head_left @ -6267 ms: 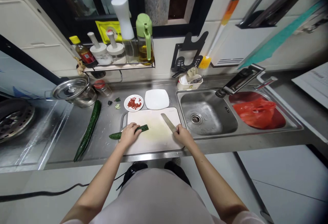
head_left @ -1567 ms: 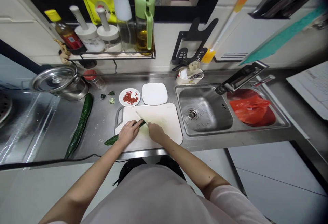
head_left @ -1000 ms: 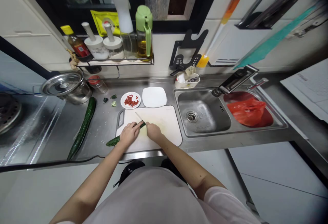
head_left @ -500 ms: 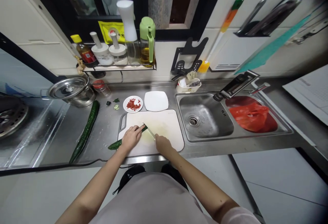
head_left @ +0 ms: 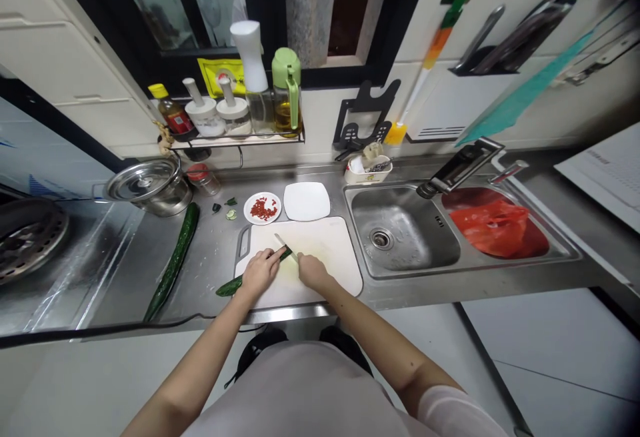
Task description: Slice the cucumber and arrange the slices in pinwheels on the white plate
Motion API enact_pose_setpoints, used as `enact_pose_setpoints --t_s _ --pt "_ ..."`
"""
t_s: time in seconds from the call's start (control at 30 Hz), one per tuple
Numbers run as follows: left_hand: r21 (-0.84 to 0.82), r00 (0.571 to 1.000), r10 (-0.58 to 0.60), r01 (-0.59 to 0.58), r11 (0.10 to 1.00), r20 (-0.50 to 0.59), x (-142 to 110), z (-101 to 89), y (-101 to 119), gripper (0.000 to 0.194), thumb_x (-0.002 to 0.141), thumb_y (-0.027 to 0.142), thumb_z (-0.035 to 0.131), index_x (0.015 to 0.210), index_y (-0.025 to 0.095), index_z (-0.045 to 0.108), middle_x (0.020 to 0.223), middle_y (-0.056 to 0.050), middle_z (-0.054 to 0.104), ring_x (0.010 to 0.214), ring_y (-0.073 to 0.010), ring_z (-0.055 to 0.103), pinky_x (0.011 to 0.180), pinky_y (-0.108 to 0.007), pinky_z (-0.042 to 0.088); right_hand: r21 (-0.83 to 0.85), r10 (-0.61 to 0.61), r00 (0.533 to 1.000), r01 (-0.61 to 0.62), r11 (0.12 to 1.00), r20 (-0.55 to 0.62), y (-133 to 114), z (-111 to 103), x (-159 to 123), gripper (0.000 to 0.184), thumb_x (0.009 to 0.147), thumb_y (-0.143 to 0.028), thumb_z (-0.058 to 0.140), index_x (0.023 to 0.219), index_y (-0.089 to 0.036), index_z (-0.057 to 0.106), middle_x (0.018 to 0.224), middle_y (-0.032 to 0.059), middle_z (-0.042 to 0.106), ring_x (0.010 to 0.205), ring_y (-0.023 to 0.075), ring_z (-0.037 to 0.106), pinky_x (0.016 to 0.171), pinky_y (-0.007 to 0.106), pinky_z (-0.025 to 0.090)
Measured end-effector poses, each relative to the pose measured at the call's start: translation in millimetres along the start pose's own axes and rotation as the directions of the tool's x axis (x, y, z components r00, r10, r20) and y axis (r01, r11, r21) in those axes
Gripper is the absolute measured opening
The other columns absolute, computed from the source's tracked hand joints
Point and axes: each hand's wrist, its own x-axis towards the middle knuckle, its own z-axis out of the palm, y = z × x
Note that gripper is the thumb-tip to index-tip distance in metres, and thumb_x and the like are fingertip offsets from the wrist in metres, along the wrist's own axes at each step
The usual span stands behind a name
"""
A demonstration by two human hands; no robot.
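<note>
Cucumber under the hand: slender, dark green, bumpy-skinned cucumber (head_left: 230,287), lying aslant on the chopping board; its left end juts past the board's left edge.
Left hand: left hand (head_left: 261,272), palm down over the cucumber's middle, fingers pressing it and extended towards its right end.
Knife: narrow, straight, grey metal blade (head_left: 281,240), angled across the cucumber near its right end; depth of any cut too small to tell.
Right hand: right hand (head_left: 314,270), closed around the knife's handle, which it hides.
Chopping board: white, round-cornered rectangle (head_left: 327,243) with grey edging and a grey handle slot at left; pale greenish stain near the middle.
Plates: small, round white plate (head_left: 274,201) bearing scattered red pieces (head_left: 260,209); beside it, a rounded-square white plate (head_left: 307,201). Both just beyond the board.
Scraps: pale, green-rimmed slices (head_left: 231,214) and dark green bits (head_left: 231,201), on the stainless-steel counter (head_left: 210,257), left of the plates.
Second cucumber: long, whole, dark green cucumber (head_left: 174,265), on the counter, well left of the board.
Sink: double stainless-steel sink (head_left: 400,210), right of the board; crumpled red plastic bag (head_left: 495,227) in its right basin.
</note>
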Motion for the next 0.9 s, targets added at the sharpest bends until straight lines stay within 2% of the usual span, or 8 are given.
enact_pose_setpoints --t_s 0.2,0.37,0.43,0.5,0.6,0.67,0.77,0.9 --pt "-0.036 0.994 -0.092 0.095 0.995 0.066 1 -6.1 6 0.045 0.095 0.033 0.039 0.139 0.034 0.047 0.104 -0.005 0.063 0.096 -0.0201 0.057 0.086 -0.032 0.043 -0.011 0.004 0.998 -0.004 1.0 -0.06 12 -12 -9 0.029 0.093 -0.015 0.034 0.114 -0.014 0.054 0.098 0.0133 0.067 0.094 0.0244 0.065 0.074 0.031 0.047" --pt "-0.224 0.981 -0.192 0.189 0.956 0.008 0 -6.4 7 0.049 0.094 0.037 0.041 0.142 0.029 0.045 0.114 -0.007 0.064 0.105 -0.0227 0.059 0.091 -0.035 0.044 -0.119 0.052 0.989 -0.069 0.99 -0.14 23 -21 -26 0.033 0.093 -0.01 0.032 0.118 -0.018 0.052 0.102 0.012 0.064 0.093 0.0223 0.064 0.075 0.031 0.045" --pt "-0.334 0.958 -0.283 0.252 0.908 -0.046 1 -5.8 4 0.048 0.094 0.039 0.041 0.14 0.026 0.047 0.119 -0.008 0.064 0.108 -0.0232 0.059 0.093 -0.036 0.045 -0.166 0.074 0.984 -0.101 0.981 -0.161 27 -22 -31 0.034 0.093 -0.009 0.032 0.119 -0.02 0.052 0.105 0.0111 0.061 0.09 0.0207 0.064 0.073 0.029 0.044" --pt "-0.457 0.911 -0.403 0.32 0.83 -0.092 4 -6.5 1 0.047 0.094 0.041 0.04 0.136 0.024 0.051 0.122 -0.01 0.063 0.11 -0.0236 0.059 0.094 -0.037 0.045 -0.213 0.068 0.978 -0.11 0.971 -0.196 30 -21 -35 0.034 0.094 -0.011 0.032 0.12 -0.021 0.052 0.106 0.0108 0.06 0.089 0.0198 0.063 0.072 0.028 0.043" --pt "-0.626 0.848 -0.517 0.343 0.7 -0.115 12 -11.9 -1 0.045 0.093 0.043 0.042 0.129 0.021 0.058 0.124 -0.011 0.063 0.113 -0.0237 0.059 0.097 -0.037 0.045 -0.27 0.03 0.966 -0.101 0.958 -0.257 36 -16 -39 0.036 0.095 -0.014 0.033 0.125 -0.023 0.051 0.108 0.0113 0.058 0.088 0.0197 0.061 0.072 0.029 0.042" --pt "-0.704 0.848 -0.517 0.299 0.644 -0.114 19 -17.9 1 0.043 0.092 0.044 0.044 0.123 0.02 0.062 0.123 -0.01 0.064 0.113 -0.0228 0.059 0.098 -0.036 0.045 -0.295 0.0 0.955 -0.092 0.951 -0.297 39 -13 -41 0.039 0.096 -0.015 0.034 0.13 -0.023 0.049 0.111 0.0119 0.058 0.088 0.0198 0.059 0.073 0.03 0.041" --pt "-0.748 0.883 -0.456 0.225 0.625 -0.115 26 -28.1 7 0.041 0.091 0.045 0.046 0.116 0.019 0.065 0.119 -0.009 0.066 0.11 -0.0214 0.06 0.096 -0.035 0.046 -0.318 -0.052 0.93 -0.072 0.945 -0.364 43 -10 -45 0.04 0.096 -0.017 0.035 0.134 -0.025 0.048 0.115 0.012 0.057 0.087 0.019 0.057 0.075 0.031 0.039" --pt "-0.646 0.941 -0.304 0.142 0.75 -0.146 28 -40.0 18 0.039 0.086 0.045 0.055 0.114 0.021 0.066 0.116 -0.008 0.065 0.107 -0.0215 0.06 0.095 -0.036 0.047 -0.342 -0.124 0.875 -0.05 0.938 -0.468 47 -4 -47 0.039 0.096 -0.017 0.038 0.131 -0.026 0.052 0.115 0.0102 0.058 0.084 0.0176 0.054 0.075 0.03 0.036"
